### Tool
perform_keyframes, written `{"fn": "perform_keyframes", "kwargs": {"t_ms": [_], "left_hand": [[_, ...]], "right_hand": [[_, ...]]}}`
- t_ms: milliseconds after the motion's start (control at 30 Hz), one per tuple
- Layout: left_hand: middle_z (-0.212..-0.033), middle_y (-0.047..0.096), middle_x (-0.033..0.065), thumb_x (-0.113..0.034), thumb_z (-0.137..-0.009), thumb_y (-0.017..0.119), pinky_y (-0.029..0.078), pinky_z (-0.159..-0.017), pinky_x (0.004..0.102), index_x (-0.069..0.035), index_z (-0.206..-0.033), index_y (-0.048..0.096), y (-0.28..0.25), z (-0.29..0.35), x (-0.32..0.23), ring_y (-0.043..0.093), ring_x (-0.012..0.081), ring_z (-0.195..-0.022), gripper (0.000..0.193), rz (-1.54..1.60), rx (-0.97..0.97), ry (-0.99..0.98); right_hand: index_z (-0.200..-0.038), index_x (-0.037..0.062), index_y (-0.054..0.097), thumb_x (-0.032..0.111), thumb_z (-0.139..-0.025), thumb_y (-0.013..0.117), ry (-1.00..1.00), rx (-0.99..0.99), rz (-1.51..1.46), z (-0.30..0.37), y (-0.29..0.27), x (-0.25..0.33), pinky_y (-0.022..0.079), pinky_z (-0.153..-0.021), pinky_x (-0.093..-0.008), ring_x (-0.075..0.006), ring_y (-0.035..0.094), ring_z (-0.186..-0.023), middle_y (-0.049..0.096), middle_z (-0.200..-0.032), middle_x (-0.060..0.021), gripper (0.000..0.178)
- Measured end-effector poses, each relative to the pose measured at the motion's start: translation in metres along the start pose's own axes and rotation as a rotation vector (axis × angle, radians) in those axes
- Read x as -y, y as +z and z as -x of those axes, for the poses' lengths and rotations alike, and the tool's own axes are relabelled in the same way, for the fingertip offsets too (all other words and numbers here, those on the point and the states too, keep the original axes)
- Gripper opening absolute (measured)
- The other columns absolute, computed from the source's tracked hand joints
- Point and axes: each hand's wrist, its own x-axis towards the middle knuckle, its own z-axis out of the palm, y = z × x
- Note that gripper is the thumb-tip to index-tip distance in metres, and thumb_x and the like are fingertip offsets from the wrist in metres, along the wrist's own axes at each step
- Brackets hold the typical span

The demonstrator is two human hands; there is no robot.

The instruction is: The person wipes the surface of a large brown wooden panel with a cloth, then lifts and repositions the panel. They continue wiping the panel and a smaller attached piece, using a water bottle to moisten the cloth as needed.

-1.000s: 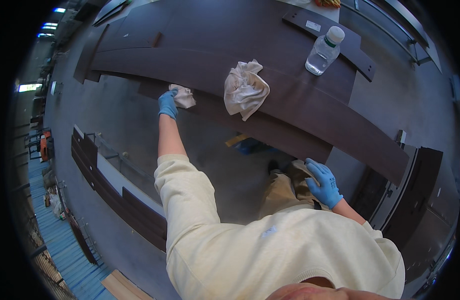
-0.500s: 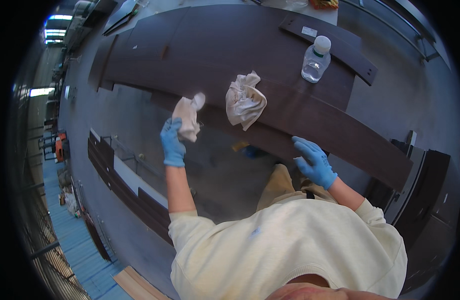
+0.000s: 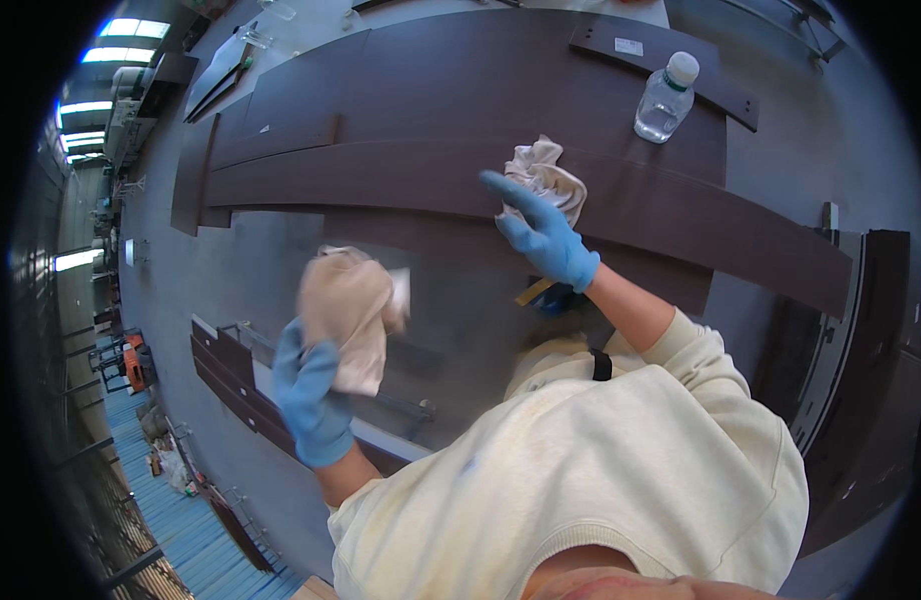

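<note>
A cloth (image 3: 346, 310) is hanging from the left hand (image 3: 319, 400), off the long board's (image 3: 401, 175) near edge.
The left hand is closing its fingers on the cloth's near side, both slightly blurring. The right hand (image 3: 546, 235) is gripping nothing, its fingers extending and thumb standing apart; it is partly covering a crumpled rag (image 3: 564, 182) that is lying at that edge, and whether they are touching is unclear. Beyond, a bottle (image 3: 665, 105) is standing near the panel's (image 3: 461, 80) right edge, beside a narrow board (image 3: 721, 95).
</note>
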Motion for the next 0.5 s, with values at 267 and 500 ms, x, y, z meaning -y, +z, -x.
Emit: {"fn": "perform_keyframes", "kwargs": {"t_ms": [267, 500], "left_hand": [[-0.120, 0.075, 0.0093, -0.016, -0.088, 0.084, 0.053, -0.099, 0.0330, 0.005, -0.131, 0.068, 0.013, -0.015, -0.062, 0.069, 0.0162, -0.106, 0.050, -0.125, 0.347, -0.131], [-0.118, 0.075, 0.0081, -0.011, -0.087, 0.086, 0.054, -0.097, 0.0329, 0.004, -0.130, 0.067, 0.124, -0.014, -0.062, 0.067, 0.0133, -0.104, 0.049, -0.259, 0.682, -0.097]], "right_hand": [[-0.170, 0.0026, 0.037, 0.061, -0.112, 0.049, -0.371, -0.002, -0.066, -0.005, 0.014, 0.035, 0.023, -0.134, -0.0456, -0.0313, 0.032, -0.164, 0.037, -0.176, -0.0176, 0.083], [-0.173, 0.0036, 0.030, 0.066, -0.110, 0.049, -0.125, -0.116, -0.234, 0.070, -0.048, 0.008, 0.032, -0.130, -0.0421, -0.0280, 0.040, -0.159, 0.041, -0.173, -0.0160, 0.091]]}}
